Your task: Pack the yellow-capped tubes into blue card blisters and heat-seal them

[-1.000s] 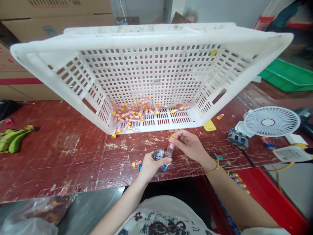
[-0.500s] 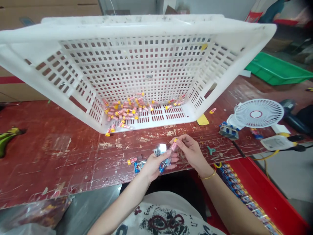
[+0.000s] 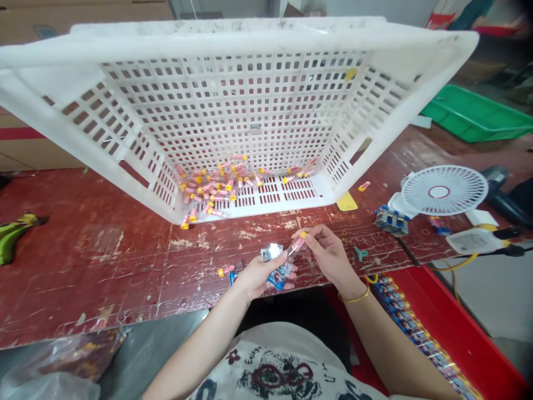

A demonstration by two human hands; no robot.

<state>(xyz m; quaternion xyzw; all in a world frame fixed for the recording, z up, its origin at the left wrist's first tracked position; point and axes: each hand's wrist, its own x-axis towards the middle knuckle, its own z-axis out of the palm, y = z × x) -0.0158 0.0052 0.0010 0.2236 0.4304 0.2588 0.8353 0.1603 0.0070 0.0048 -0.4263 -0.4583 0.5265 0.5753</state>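
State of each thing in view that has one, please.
Left hand: gripping blue packet
Right hand: pinching tube
Blue packet: held
Tube: tilted, yellow end up
White basket: on its side, more tubes inside
Bananas: mostly green
Fan: facing up; running or not, can't tell
Red bin: holding packets
Green tray: upright

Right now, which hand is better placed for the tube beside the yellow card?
Probably the right hand: it's nearer that tube, though holding another tube; the left hand, farther away, holds a packet.
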